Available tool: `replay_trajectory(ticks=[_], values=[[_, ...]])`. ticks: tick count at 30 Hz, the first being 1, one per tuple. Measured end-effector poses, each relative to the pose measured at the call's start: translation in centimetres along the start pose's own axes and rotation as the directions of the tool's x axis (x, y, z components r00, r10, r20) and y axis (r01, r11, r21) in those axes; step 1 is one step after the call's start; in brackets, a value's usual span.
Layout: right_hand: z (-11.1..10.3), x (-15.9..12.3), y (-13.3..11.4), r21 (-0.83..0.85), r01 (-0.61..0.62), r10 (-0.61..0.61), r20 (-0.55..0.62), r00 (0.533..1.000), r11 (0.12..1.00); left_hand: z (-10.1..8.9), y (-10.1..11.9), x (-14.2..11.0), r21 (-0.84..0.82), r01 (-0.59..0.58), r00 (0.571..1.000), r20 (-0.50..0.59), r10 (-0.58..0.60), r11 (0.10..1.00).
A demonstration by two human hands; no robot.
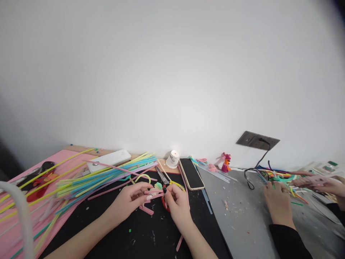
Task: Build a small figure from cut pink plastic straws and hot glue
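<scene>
Over the black mat (113,237), my left hand (129,201) and my right hand (175,202) are close together, both with bent fingers pinching pink pipe cleaners (155,196) stretched between them. Short cut pink pieces (146,210) hang or lie just below my left fingertips; I cannot tell which. A small pale green and white bit (157,186) shows behind the fingertips. Scissors (162,176) lie behind my right hand, which partly hides their red handle. A curved yellow pipe cleaner (176,185) passes close to my right fingers.
Bundled pastel pipe cleaners (99,181) spread at left over a pink sheet (58,162). A white box (110,160), paper cup (172,159) and phone (192,173) stand along the wall. At right, another person's hands (279,203) work among coloured stems. A black cable (258,162) hangs from the socket.
</scene>
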State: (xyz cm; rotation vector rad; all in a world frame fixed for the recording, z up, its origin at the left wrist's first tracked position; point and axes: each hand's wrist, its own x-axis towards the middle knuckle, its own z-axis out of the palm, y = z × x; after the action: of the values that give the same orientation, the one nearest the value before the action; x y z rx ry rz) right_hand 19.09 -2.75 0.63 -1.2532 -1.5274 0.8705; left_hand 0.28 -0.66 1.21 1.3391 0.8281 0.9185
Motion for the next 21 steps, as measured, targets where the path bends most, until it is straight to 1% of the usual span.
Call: replay_trajectory(ticks=[1,3,6,8,11,14,16,18,21], values=[[0.0,0.0,0.1,-0.006,-0.002,0.003,0.008,1.000,1.000,0.1,0.0,-0.1,-0.023,0.006,0.999,0.035,-0.005,1.000],[0.1,-0.1,0.2,0.004,-0.009,0.009,0.011,1.000,1.000,0.2,0.0,-0.2,-0.029,-0.007,0.999,0.052,0.008,1.000],[0.0,-0.1,0.2,0.019,-0.009,0.009,0.000,1.000,1.000,0.2,0.0,-0.3,0.028,-0.048,0.999,0.006,0.047,0.998],[0.0,-0.1,0.2,0.019,-0.008,0.007,0.009,1.000,1.000,0.1,0.2,-0.4,0.079,-0.069,0.998,-0.004,0.070,0.994],[0.0,-0.1,0.0,0.009,-0.007,0.007,0.047,0.999,1.000,-0.2,0.7,-0.5,0.214,-0.124,0.991,-0.032,0.134,0.969],[0.0,-0.1,-0.3,-0.029,0.009,-0.006,0.086,0.996,1.000,-0.5,1.0,-0.3,0.402,-0.208,0.966,-0.056,0.250,0.892],[0.0,-0.1,-0.5,-0.075,0.039,-0.031,0.114,0.993,0.996,-0.7,1.0,-0.2,0.474,-0.245,0.955,-0.035,0.296,0.846],[0.0,-0.1,-0.8,-0.128,0.071,-0.052,0.140,0.989,0.989,-0.7,1.0,-0.2,0.491,-0.249,0.951,-0.038,0.306,0.835],[0.1,-0.1,-1.0,-0.188,0.112,-0.079,0.173,0.982,0.976,-0.6,0.9,-0.2,0.456,-0.204,0.957,-0.092,0.274,0.866]])
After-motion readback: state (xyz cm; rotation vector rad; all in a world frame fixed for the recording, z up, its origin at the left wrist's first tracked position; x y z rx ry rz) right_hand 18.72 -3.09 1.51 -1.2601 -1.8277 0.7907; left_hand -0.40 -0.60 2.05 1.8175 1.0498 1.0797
